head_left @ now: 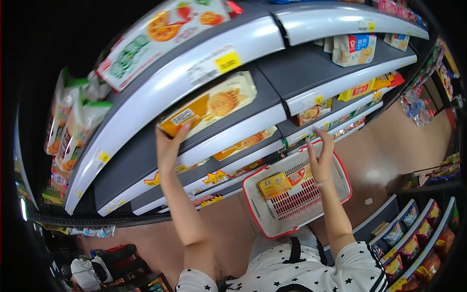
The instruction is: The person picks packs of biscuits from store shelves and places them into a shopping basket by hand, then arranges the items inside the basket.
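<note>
A long yellow and cream biscuit package [221, 103] lies on the upper grey shelf. My left hand [170, 143] grips its near left end, with the thumb on the front face. To the right, my right hand [321, 158] is raised over the basket, thumb and fingers apart, holding nothing. Below it is a white basket with a red rim [348, 177]. Inside the basket are a yellow package [274, 186] and a red and cream package [298, 176], side by side.
A large white and green box [163, 34] stands on the top shelf, with bagged snacks [75, 131] at its left. Lower shelves hold more packages [245, 142]. Another snack rack [411, 233] stands at lower right. Plastic bottles [419, 111] are on the floor.
</note>
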`<action>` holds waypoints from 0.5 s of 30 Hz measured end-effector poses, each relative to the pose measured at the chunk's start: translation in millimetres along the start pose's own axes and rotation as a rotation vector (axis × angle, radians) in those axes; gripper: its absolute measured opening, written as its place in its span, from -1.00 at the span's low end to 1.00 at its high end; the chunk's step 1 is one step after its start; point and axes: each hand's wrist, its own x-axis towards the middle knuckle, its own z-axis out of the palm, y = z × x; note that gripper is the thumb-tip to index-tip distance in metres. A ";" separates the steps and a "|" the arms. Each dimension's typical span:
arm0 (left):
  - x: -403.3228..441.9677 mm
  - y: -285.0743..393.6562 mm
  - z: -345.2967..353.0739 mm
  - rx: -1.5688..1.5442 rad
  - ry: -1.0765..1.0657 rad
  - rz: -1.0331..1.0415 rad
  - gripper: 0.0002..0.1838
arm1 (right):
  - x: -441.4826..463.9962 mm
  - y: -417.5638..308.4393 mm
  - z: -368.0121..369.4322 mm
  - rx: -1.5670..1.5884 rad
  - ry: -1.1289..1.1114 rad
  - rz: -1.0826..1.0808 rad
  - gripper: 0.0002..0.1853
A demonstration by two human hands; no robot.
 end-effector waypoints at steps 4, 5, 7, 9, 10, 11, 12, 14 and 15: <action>-31.9 -2.7 7.4 0.633 0.576 0.474 -0.26 | -103.4 141.5 -16.6 0.005 -0.277 0.574 -0.59; -55.3 18.9 19.3 0.734 0.721 0.554 -0.30 | -126.2 174.2 -18.0 -0.153 -0.408 0.606 -0.56; -104.3 6.1 53.3 0.156 0.911 0.514 -0.42 | -161.7 228.2 -7.8 -0.066 -0.411 0.917 -0.59; -150.8 -42.7 89.9 0.344 0.787 0.980 -0.55 | -192.0 270.4 10.0 0.030 -0.411 1.226 -0.61; -178.1 -56.3 106.4 0.344 0.770 0.979 -0.55 | -206.1 288.5 20.6 0.357 -0.250 1.545 -0.63; -211.3 -63.2 132.1 0.432 0.231 0.577 -0.61 | -211.8 295.3 25.5 0.702 -0.059 1.832 -0.65; -240.9 -72.6 159.0 0.490 -0.294 0.157 -0.65 | -220.3 297.3 36.9 0.746 0.028 1.883 -0.67; -285.7 -109.4 208.6 0.581 -0.437 0.306 -0.53 | -266.4 334.1 77.5 0.735 0.054 1.868 -0.62; -303.4 -122.3 225.9 0.599 -0.556 0.237 -0.46 | -282.6 346.6 94.5 0.720 0.074 1.844 -0.57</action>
